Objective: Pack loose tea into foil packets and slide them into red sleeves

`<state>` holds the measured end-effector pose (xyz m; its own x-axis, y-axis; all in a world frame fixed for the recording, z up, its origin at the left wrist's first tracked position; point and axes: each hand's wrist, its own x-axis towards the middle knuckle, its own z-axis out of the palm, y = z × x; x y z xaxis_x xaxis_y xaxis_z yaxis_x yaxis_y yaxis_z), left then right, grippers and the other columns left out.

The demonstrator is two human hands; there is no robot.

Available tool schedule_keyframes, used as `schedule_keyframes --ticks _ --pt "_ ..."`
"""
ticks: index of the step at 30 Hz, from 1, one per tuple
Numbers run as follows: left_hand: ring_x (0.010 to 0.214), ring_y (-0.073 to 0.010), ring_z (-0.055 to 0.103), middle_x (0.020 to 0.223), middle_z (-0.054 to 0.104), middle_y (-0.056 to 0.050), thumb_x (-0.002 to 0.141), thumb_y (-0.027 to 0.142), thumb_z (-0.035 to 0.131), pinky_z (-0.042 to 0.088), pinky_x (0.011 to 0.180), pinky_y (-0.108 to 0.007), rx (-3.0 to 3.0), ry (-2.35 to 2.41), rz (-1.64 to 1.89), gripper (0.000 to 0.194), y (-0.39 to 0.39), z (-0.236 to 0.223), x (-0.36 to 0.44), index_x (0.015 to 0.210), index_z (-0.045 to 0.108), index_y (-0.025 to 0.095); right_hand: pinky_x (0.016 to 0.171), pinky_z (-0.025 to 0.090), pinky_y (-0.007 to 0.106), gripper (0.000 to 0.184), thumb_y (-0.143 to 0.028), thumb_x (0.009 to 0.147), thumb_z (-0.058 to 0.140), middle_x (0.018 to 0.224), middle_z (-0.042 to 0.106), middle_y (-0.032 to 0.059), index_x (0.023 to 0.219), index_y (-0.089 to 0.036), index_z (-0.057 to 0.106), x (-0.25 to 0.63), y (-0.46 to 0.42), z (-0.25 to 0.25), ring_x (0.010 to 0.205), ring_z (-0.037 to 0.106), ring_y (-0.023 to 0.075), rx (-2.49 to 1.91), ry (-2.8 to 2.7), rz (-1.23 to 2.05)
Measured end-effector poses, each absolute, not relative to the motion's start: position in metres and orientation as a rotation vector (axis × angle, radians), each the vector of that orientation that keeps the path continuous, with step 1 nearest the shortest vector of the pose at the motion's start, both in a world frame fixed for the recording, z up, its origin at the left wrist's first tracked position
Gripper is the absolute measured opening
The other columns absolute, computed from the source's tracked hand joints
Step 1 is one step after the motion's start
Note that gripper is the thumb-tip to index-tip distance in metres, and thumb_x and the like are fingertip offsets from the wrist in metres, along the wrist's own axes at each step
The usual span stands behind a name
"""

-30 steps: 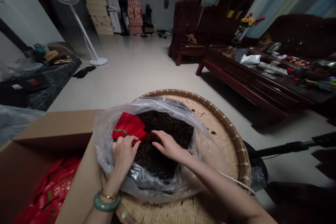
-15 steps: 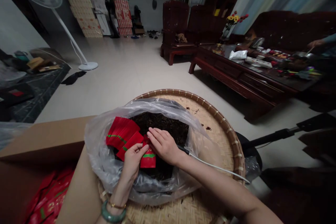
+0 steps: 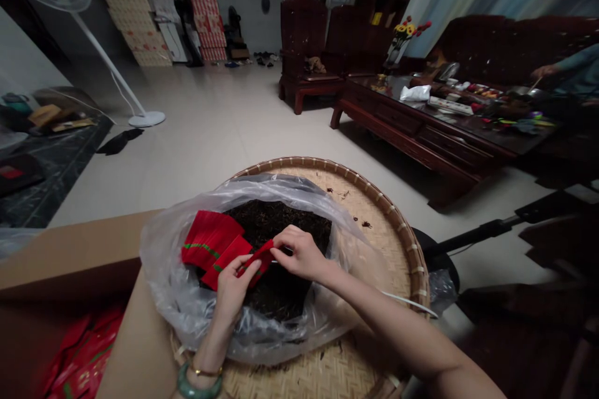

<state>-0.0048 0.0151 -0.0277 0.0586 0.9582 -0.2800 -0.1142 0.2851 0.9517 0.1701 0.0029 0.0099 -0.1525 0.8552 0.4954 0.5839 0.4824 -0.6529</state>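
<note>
One small red packet (image 3: 262, 255) with a green stripe is tilted between my two hands, above the dark, dry, tea-like leaves (image 3: 281, 305). My left hand (image 3: 231, 283) pinches its near left end. At the upper right end, my right hand (image 3: 299, 254) closes thumb and fingers on its edge. A fanned stack of similar red packets (image 3: 210, 237) lies on the leaves, just left of my hands. The leaves fill an open clear plastic bag (image 3: 161, 287), its rim folded outward, on a round woven bamboo tray (image 3: 388, 255). What is inside the packet is hidden.
At my left stands an open cardboard box (image 3: 93, 243) with more red packets (image 3: 88, 355) in it. A white cable (image 3: 412, 304) crosses the tray's right rim. Beyond are a floor fan (image 3: 147, 118), a dark wooden table (image 3: 397, 121) and another person's hand (image 3: 545, 72).
The packet has turned from hanging flat to tilted edge-up. My right hand has gone from extended fingers over it to a pinch on its edge. The view has shifted slightly right.
</note>
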Motion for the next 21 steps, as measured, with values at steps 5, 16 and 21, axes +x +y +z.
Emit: schedule_keyframes --ticks 5,16,21 --pt "0.075 -0.0210 0.069 0.082 0.074 -0.007 0.055 0.032 0.082 0.057 0.072 -0.034 0.650 0.988 0.934 0.038 0.012 -0.018 -0.005 0.085 0.070 0.011 0.070 0.050 0.026 0.010 -0.019 0.074 0.058 0.076 0.069 0.0012 0.080 -0.017 0.065 0.166 -0.004 0.014 0.069 0.063 0.0140 -1.285 -1.519 0.886" --pt "0.100 -0.0281 0.065 0.108 0.070 -0.011 0.069 0.043 0.072 0.056 0.080 -0.042 0.655 0.917 0.877 0.052 0.011 -0.020 -0.005 0.112 0.064 0.016 0.080 0.048 0.036 0.040 -0.050 0.069 0.068 0.078 0.071 0.0029 0.085 -0.013 0.071 0.166 0.004 -0.009 0.072 0.063 0.0162 -1.109 -1.193 1.514" --pt "0.103 -0.0303 0.063 0.104 0.071 -0.012 0.070 0.051 0.068 0.052 0.086 -0.045 0.749 0.963 0.816 0.057 0.011 -0.026 -0.005 0.113 0.064 0.014 0.082 0.045 0.036 0.057 -0.063 0.065 0.065 0.075 0.069 0.0031 0.087 -0.011 0.071 0.169 0.005 -0.015 0.071 0.060 0.0150 -1.061 -1.179 1.722"
